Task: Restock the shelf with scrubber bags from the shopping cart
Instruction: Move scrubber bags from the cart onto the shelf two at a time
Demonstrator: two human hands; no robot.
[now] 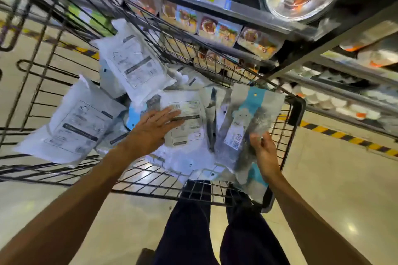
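Left hand lies flat, fingers straight, on a white bag mid-frame; right hand, just beside, grips a blue-striped bag.

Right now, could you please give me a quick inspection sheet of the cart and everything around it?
Surface: wire shopping cart, its basket holding loose bags.
Job's things: white bags piled in the cart; grey-blue bag raised at the cart's right side.
Clutter: nothing seen.
Grippers: left hand lies flat on one of the white bags; right hand pinches the grey-blue bag's lower part.
Cables: nothing seen.
Surroundings: shelf of packaged goods beyond the cart; striped floor tape; dark trousers below.
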